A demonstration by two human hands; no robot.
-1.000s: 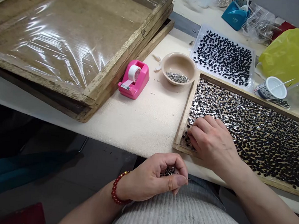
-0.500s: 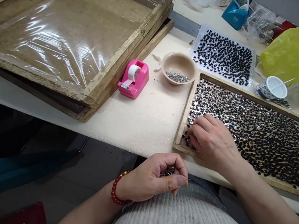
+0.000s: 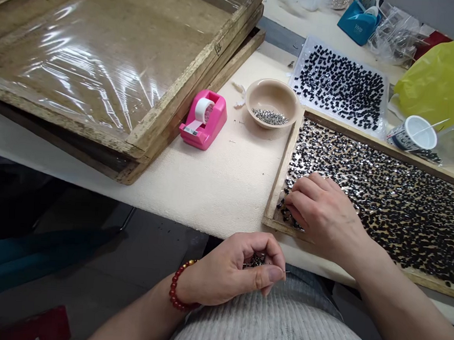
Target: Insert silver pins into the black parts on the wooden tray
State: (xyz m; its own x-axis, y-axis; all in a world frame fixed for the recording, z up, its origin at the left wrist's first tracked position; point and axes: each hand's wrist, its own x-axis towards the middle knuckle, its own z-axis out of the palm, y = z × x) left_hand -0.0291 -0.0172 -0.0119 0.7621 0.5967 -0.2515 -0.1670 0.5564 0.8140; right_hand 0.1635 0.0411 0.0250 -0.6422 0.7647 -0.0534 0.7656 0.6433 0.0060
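Handful of small metal bits (image 3: 257, 261) in the left hand (image 3: 236, 270), fingers curled around them, and one thin metal end (image 3: 287, 271) pokes out past the thumb tip. That hand is just in front of a grey ribbed sweater (image 3: 271, 326), with a red bead bracelet (image 3: 176, 290) on the wrist.

Right hand (image 3: 324, 212) is over at the near left corner of a wooden tray (image 3: 282, 172), fingers bent down among the black pieces (image 3: 408, 217) spread all across it. Can't tell if it's actually pinching one — the back of the hand hides the fingertips.

Tray's lying flat on the white table (image 3: 210, 189), a beige bowl (image 3: 272, 90) with silvery bits (image 3: 269, 117) right by its far left corner. Couple of loose pins (image 3: 232, 141) near that, then a pink tape dispenser (image 3: 206, 125) to the left, close to some stacked wooden frames (image 3: 176, 115). Behind the tray there's a pale tray (image 3: 301, 95) with more black pieces — plus a patterned cup (image 3: 401, 138) and a yellow bag (image 3: 440, 83) off to the right.
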